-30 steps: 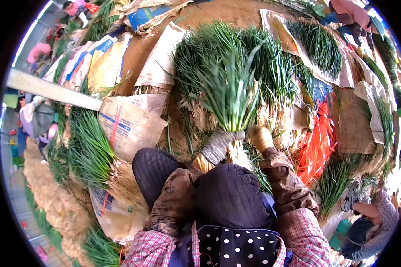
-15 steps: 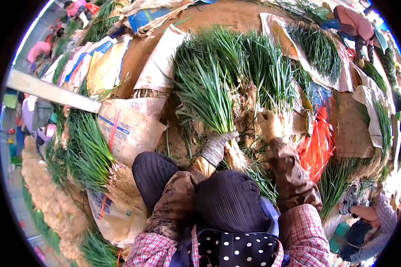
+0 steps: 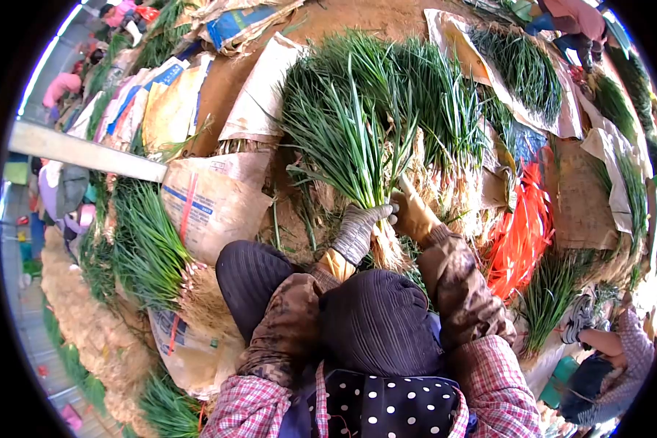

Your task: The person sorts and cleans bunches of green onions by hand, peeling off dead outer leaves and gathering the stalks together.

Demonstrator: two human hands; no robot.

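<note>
Green leafy stalks (image 3: 366,171) with pale roots (image 3: 388,250) are clasped before the dark-clad knees (image 3: 381,321) by the grey-gloved left hand (image 3: 359,228); just beside is positioned the tan-gloved right hand (image 3: 415,214), whose grasp cannot be told.

Pink checked sleeves (image 3: 498,379), white-dotted black apron (image 3: 388,405)

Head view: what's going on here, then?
A person's grey-gloved left hand grips a bundle of long green stalks with pale roots low down, leaves pointing forward. The tan-gloved right hand is at the bundle's right side; whether it touches the stalks is hard to tell. Just beyond lies a broad heap of similar green stalks, with a tangle of shiny red plastic strips to the right.
</note>
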